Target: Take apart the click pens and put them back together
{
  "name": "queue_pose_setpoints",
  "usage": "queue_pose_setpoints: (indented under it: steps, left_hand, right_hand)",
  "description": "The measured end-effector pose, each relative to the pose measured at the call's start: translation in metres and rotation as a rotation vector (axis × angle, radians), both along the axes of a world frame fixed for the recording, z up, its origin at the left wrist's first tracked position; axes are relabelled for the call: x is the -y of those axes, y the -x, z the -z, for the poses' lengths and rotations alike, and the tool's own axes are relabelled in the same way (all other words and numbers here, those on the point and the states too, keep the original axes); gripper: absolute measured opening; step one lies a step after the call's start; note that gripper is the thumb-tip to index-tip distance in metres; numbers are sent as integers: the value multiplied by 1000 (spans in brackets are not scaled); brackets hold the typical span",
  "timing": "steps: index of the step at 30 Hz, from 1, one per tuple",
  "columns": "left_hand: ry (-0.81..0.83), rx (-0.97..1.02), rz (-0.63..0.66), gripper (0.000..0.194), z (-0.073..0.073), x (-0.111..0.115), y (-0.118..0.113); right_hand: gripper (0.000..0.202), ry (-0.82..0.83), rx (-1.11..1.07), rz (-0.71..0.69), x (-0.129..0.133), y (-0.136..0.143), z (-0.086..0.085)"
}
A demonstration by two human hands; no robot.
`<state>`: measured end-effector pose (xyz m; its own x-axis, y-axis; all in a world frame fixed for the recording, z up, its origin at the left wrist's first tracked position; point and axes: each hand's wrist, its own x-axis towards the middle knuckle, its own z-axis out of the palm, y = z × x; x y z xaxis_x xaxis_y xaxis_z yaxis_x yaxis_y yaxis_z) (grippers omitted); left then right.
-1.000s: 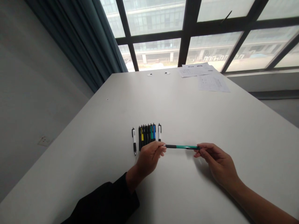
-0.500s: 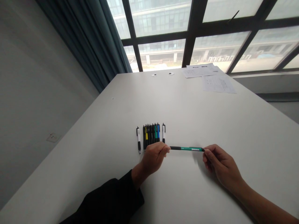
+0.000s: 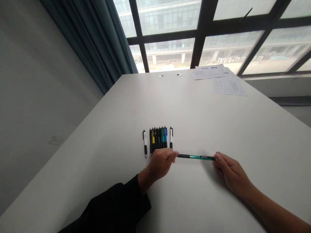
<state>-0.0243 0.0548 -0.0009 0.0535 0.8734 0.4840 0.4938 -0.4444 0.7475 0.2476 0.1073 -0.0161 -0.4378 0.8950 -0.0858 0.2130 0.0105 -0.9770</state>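
Worktop [image 3: 194,113] open beyond the pen row [image 3: 157,137], up to papers [image 3: 229,86] at the far end. Green pen [image 3: 195,157], gripped between left hand [image 3: 160,163] and right hand [image 3: 232,173], bars the space between them. Left hand blocks the row's near ends. Narrow gaps separate left white pen [image 3: 145,142] and right white pen [image 3: 171,137] from the row.

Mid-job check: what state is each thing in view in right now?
Left hand, closed on the held green pen
Right hand, pinching its clip end
Held green pen, crosswise between the hands; tip hidden
Pen row, side by side, lower ends partly hidden
Left white pen, lying apart from the row
Right white pen, lying apart, lower end hidden
Papers, flat, overlapping
Curtain, gathered aside
Window, open or shut unclear
Wall socket, nothing plugged in
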Motion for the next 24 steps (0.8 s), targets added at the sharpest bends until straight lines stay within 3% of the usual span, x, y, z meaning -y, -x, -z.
queue_pose_setpoints:
  steps: [10, 18, 20, 24]
  left_hand:
    - [8, 52, -7, 54, -2, 1, -2]
    - [117, 164, -12, 57, -4, 2, -5]
    - [230, 313, -34, 55, -6, 1, -10]
    - [473, 866, 3, 53, -10, -2, -21]
  right_hand:
    - [53, -82, 81, 17, 1, 0, 0]
    - [54, -150, 120, 40, 0, 1, -3]
    - [53, -166, 143, 2, 1, 1, -5]
    - [50, -151, 124, -90, 6, 2, -10]
